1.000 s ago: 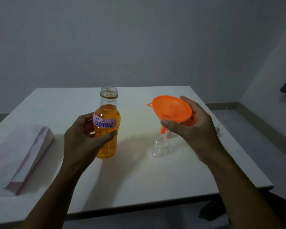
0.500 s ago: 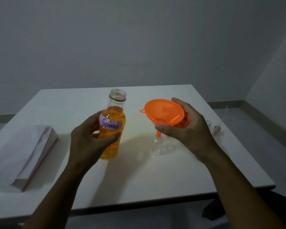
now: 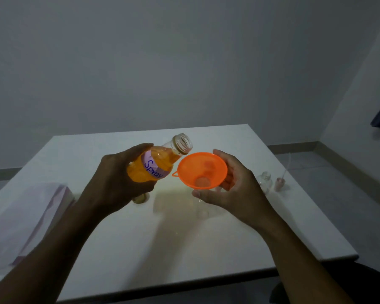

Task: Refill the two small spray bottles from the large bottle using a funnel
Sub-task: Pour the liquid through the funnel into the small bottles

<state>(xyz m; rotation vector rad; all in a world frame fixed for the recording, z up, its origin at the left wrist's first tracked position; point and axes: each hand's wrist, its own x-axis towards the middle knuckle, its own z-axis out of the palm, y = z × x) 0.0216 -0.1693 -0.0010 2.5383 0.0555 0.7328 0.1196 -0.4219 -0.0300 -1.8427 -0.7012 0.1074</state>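
Because the pour needed a steady target, my right hand (image 3: 233, 190) curled round the funnel (image 3: 202, 170) above a small spray bottle (image 3: 203, 213) on the table (image 3: 162, 249), while my left hand (image 3: 116, 183) gripped the large bottle (image 3: 154, 164), uncapped and tilted, its mouth just beside the funnel's rim.

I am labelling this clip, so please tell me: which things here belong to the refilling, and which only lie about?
Job: large bottle in left hand, orange funnel in right hand, small clear bottle, pink spray head.
Lying about: pale bag, tan cap on the table.
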